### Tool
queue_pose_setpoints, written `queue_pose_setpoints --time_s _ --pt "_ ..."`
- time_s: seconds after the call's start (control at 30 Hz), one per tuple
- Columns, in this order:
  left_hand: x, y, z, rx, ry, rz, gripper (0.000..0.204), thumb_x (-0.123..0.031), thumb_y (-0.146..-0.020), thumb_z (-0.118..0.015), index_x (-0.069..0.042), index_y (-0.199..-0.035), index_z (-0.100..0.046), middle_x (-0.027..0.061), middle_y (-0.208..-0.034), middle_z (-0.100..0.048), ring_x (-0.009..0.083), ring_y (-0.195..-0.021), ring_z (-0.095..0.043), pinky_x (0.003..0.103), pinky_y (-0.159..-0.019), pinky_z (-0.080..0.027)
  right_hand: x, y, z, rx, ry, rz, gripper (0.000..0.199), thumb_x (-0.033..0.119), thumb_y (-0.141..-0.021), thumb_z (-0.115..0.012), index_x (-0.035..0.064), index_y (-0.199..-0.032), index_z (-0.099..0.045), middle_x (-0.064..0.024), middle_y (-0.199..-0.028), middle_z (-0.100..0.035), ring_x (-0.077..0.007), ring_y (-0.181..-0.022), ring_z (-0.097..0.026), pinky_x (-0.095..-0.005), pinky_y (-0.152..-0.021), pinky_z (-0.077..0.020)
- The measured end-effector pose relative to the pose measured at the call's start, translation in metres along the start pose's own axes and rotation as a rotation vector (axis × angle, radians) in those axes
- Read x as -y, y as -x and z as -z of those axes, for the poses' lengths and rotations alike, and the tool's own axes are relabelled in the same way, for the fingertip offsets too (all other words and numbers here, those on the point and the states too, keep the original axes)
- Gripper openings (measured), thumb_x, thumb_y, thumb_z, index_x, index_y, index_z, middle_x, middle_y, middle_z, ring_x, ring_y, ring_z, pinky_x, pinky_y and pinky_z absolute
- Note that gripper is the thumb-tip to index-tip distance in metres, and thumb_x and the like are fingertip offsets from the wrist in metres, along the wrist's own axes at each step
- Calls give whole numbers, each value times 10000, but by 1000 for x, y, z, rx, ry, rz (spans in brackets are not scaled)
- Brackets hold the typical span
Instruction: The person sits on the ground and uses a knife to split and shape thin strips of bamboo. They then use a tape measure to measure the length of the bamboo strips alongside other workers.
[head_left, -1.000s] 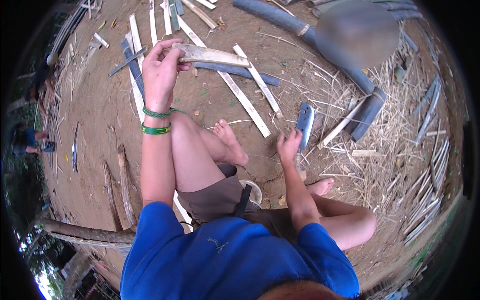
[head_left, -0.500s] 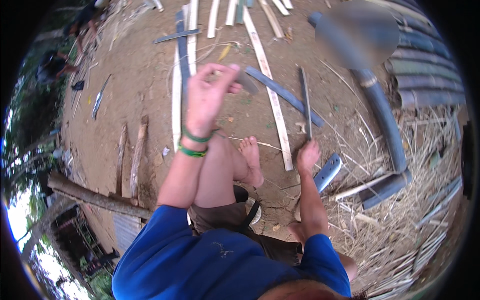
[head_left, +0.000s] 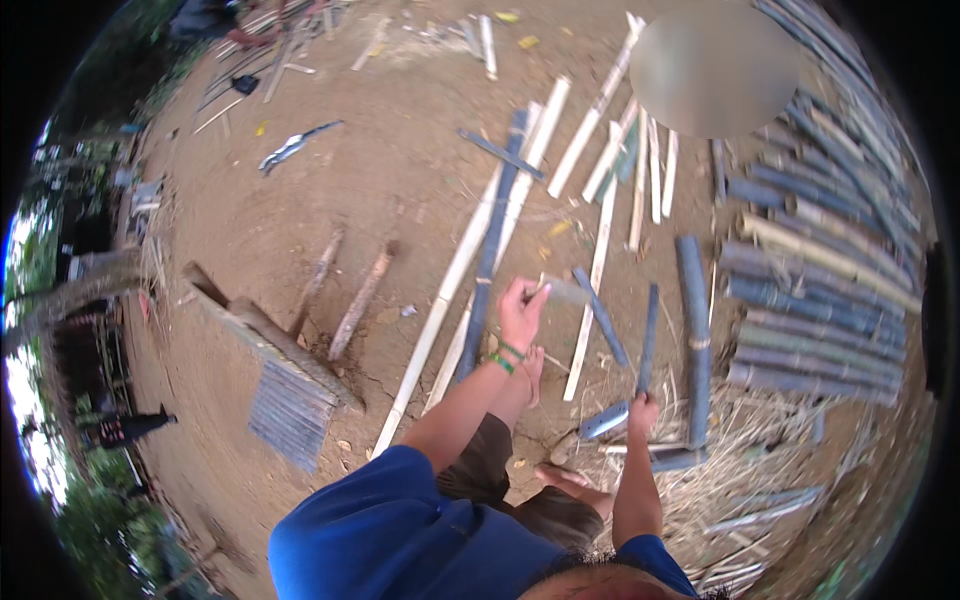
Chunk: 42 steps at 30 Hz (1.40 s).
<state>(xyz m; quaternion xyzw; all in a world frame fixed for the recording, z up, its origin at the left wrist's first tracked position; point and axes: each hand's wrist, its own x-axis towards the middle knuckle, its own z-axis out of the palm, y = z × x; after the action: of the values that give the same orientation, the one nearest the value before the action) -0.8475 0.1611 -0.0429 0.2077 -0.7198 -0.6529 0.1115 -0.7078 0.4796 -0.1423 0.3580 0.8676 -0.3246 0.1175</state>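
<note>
My left hand (head_left: 519, 312), with green bands at its wrist, is closed on what looks like a short, broad knife (head_left: 568, 290). Its greyish blade is smeared by motion and points to the right. Lower and to the right, my right hand (head_left: 644, 411) grips the near end of a long, dark bamboo strip (head_left: 649, 335), which points away from me. Another dark strip (head_left: 602, 318) lies on the ground between my hands, beside a pale bamboo slat (head_left: 597, 270). Just left of my right hand lies a dark bamboo piece with holes (head_left: 604, 421).
A thick bamboo pole (head_left: 692, 330) lies right of my right hand, near a row of dark bamboo lengths (head_left: 815, 345). Straw and shavings (head_left: 770, 450) cover the ground near right. Long pale slats (head_left: 445, 300), short logs (head_left: 362, 300) and a corrugated sheet (head_left: 290, 415) lie left.
The view has swung left and widened, so things appear farther right and smaller. My left hand still holds the knife, now closer to the strip. My right hand keeps its grip.
</note>
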Motion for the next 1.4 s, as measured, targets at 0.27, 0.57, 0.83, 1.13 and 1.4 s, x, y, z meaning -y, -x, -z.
queue_pose_setpoints --time_s 0.27,0.57,0.83,1.13,1.4 --pt "-226 -58 148 -234 194 43 104 -75 -906 -713 -34 -904 -617 -40 -788 -626 5 -679 -518 185 -589 -414 65 -3 146 26 277 -52 383 293 -853 -590 -65 -906 -715 -296 -889 -690 -458 -914 -668 -517 -838 -513" --pt "-285 -137 216 -543 62 -122 156 -117 -858 -770 -40 -853 -634 -56 -750 -517 24 -652 -413 210 -570 -353 168 -69 184 76 176 4 335 209 -850 -527 -55 -695 -663 -132 -566 -628 -234 -434 -603 -390 -420 -475" --pt "-351 -226 312 -878 -49 -161 138 -142 -919 -709 -89 -841 -608 -83 -714 -507 10 -638 -398 199 -542 -306 326 -168 92 173 420 66 369 277 -791 -563 -53 -845 -720 -277 -873 -702 -418 -882 -706 -470 -813 -557" --pt "-460 -319 395 -1266 22 -319 185 -195 -944 -688 -77 -862 -571 -36 -750 -515 57 -693 -434 231 -626 -360 661 -163 -18 504 331 317 278 243 -825 -593 -10 -789 -703 -135 -657 -673 -224 -571 -678 -355 -524 -527" --pt "-393 -429 481 -1468 -227 -72 248 -225 -927 -713 -65 -829 -552 -45 -747 -460 80 -706 -401 250 -636 -360 894 -170 -147 614 440 455 318 294 -803 -555 36 -791 -741 -173 -741 -708 -327 -780 -707 -440 -768 -541"
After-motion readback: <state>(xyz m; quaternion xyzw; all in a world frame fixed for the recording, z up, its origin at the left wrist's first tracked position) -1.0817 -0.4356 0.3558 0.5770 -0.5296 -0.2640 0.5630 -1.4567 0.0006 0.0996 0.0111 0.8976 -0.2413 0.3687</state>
